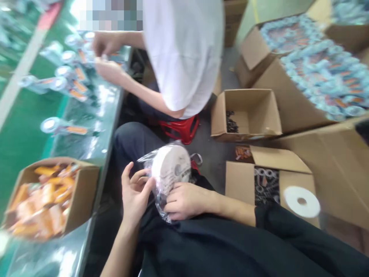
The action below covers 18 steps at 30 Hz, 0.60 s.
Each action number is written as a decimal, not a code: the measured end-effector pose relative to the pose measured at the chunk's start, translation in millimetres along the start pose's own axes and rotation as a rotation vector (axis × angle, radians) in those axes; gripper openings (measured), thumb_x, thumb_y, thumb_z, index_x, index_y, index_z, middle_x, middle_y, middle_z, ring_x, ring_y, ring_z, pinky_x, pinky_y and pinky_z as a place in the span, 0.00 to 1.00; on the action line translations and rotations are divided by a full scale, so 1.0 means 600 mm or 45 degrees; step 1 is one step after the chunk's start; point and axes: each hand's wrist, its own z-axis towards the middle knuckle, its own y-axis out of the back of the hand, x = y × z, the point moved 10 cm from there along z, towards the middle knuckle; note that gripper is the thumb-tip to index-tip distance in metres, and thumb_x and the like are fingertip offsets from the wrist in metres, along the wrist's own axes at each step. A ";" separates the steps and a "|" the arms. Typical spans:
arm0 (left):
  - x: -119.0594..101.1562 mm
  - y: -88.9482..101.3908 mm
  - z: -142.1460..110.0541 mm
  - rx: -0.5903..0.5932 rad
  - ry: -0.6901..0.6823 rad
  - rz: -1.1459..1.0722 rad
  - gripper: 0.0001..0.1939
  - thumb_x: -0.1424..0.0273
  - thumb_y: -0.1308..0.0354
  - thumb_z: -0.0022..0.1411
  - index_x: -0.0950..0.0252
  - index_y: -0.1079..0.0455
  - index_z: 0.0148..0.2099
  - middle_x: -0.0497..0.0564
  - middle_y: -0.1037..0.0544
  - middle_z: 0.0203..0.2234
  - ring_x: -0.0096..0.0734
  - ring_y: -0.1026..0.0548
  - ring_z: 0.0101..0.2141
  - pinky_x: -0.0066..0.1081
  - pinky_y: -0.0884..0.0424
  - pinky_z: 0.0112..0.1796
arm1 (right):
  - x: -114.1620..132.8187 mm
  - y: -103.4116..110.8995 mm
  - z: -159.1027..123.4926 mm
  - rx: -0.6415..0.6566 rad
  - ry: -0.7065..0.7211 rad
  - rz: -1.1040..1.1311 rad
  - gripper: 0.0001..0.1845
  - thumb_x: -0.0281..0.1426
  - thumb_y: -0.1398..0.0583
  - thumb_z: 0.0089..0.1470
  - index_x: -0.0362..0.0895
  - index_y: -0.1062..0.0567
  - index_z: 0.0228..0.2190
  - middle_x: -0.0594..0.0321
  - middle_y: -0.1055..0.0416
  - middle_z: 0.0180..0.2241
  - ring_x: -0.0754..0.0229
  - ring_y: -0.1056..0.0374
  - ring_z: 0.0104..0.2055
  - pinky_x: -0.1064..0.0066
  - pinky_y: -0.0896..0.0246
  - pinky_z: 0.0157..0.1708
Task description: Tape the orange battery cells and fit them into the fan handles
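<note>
A stack of white tape rolls [170,169] in a clear plastic bag rests on my lap. My right hand [184,200] is closed on the lower part of the bag, fingers curled under the rolls. My left hand [135,192] sits at the left side of the bag, fingers partly spread, thumb touching the plastic. Both forearms reach in from the bottom, over dark clothing.
A co-worker in a white shirt sits on a red stool [181,129], hands at packaged items on the green bench [25,130]. A box of orange packets [49,196] stands left. Open cartons [248,113] stand right; one carries a loose white roll [301,201].
</note>
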 end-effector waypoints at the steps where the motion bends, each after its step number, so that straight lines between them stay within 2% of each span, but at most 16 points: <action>1: 0.006 0.027 -0.006 -0.108 0.026 -0.009 0.39 0.59 0.29 0.60 0.56 0.40 0.68 0.50 0.18 0.40 0.27 0.22 0.29 0.26 0.23 0.29 | -0.003 0.006 0.015 -0.009 0.029 0.063 0.12 0.41 0.35 0.66 0.47 0.20 0.35 0.66 0.20 0.31 0.60 0.26 0.34 0.67 0.35 0.39; 2: 0.014 0.054 -0.015 -0.204 0.041 -0.003 0.34 0.61 0.30 0.61 0.58 0.37 0.66 0.48 0.19 0.36 0.25 0.24 0.26 0.25 0.25 0.26 | -0.018 0.016 0.024 -0.048 0.002 0.101 0.13 0.44 0.35 0.65 0.47 0.19 0.39 0.64 0.18 0.34 0.59 0.25 0.37 0.66 0.34 0.42; 4: 0.029 0.089 -0.032 -0.310 0.044 0.027 0.27 0.61 0.32 0.62 0.61 0.32 0.61 0.48 0.19 0.34 0.26 0.24 0.27 0.25 0.25 0.27 | -0.075 0.032 0.026 -0.175 -0.203 0.043 0.15 0.42 0.34 0.65 0.47 0.18 0.47 0.57 0.17 0.44 0.54 0.24 0.48 0.62 0.33 0.51; 6: 0.041 0.093 -0.043 -0.292 -0.002 0.087 0.22 0.60 0.34 0.64 0.61 0.29 0.57 0.52 0.18 0.39 0.32 0.20 0.35 0.30 0.21 0.34 | -0.123 0.032 0.016 -0.249 -0.421 -0.131 0.17 0.36 0.33 0.64 0.47 0.20 0.53 0.52 0.20 0.55 0.47 0.28 0.59 0.54 0.37 0.61; 7: 0.043 0.083 -0.044 -0.243 -0.040 0.138 0.22 0.59 0.34 0.64 0.61 0.28 0.57 0.55 0.18 0.44 0.35 0.19 0.40 0.33 0.20 0.38 | -0.130 0.021 0.015 -0.233 -0.446 -0.197 0.18 0.33 0.34 0.64 0.48 0.20 0.55 0.52 0.21 0.58 0.45 0.30 0.62 0.51 0.39 0.63; 8: 0.045 0.069 -0.041 -0.185 -0.076 0.206 0.23 0.58 0.34 0.63 0.61 0.27 0.58 0.57 0.19 0.49 0.38 0.19 0.44 0.36 0.19 0.42 | -0.124 0.002 0.018 -0.181 -0.396 -0.214 0.17 0.32 0.34 0.64 0.48 0.20 0.54 0.54 0.21 0.57 0.46 0.30 0.63 0.50 0.39 0.65; 10: 0.055 0.038 -0.028 -0.067 -0.092 0.364 0.24 0.58 0.34 0.63 0.60 0.26 0.59 0.58 0.20 0.54 0.40 0.19 0.45 0.38 0.20 0.45 | -0.080 -0.047 0.030 -0.014 -0.124 -0.107 0.13 0.29 0.37 0.66 0.49 0.18 0.50 0.60 0.17 0.52 0.53 0.26 0.59 0.57 0.36 0.64; 12: 0.074 0.015 -0.011 0.040 -0.028 0.483 0.15 0.61 0.36 0.66 0.60 0.23 0.52 0.55 0.17 0.46 0.37 0.19 0.38 0.36 0.22 0.41 | -0.032 -0.078 0.033 0.112 0.145 0.054 0.12 0.27 0.39 0.66 0.49 0.18 0.46 0.65 0.15 0.46 0.60 0.22 0.52 0.66 0.30 0.58; 13: 0.084 0.010 -0.004 0.081 0.007 0.509 0.10 0.62 0.38 0.68 0.60 0.22 0.46 0.52 0.16 0.39 0.35 0.20 0.34 0.34 0.24 0.39 | -0.022 -0.078 0.033 0.109 0.208 0.099 0.12 0.26 0.39 0.66 0.49 0.18 0.45 0.66 0.15 0.45 0.61 0.22 0.50 0.68 0.28 0.55; 14: 0.091 0.009 0.000 0.106 0.030 0.519 0.08 0.63 0.41 0.70 0.61 0.23 0.40 0.50 0.17 0.32 0.33 0.22 0.31 0.33 0.26 0.36 | -0.025 -0.067 0.034 0.057 0.198 0.090 0.12 0.25 0.39 0.65 0.49 0.18 0.45 0.66 0.15 0.45 0.60 0.22 0.50 0.68 0.27 0.54; 15: 0.095 0.014 0.000 0.108 0.034 0.518 0.11 0.64 0.42 0.71 0.61 0.25 0.36 0.49 0.19 0.28 0.32 0.23 0.29 0.32 0.27 0.35 | -0.042 -0.048 0.035 -0.034 0.111 0.027 0.12 0.25 0.38 0.64 0.50 0.18 0.46 0.64 0.15 0.46 0.58 0.22 0.51 0.64 0.27 0.55; 18: 0.094 0.038 -0.013 0.073 -0.040 0.461 0.15 0.63 0.45 0.72 0.61 0.31 0.31 0.48 0.24 0.25 0.31 0.26 0.28 0.30 0.31 0.33 | -0.135 0.019 0.020 -0.270 -0.410 -0.281 0.21 0.33 0.32 0.62 0.50 0.22 0.57 0.54 0.20 0.56 0.46 0.27 0.60 0.47 0.34 0.65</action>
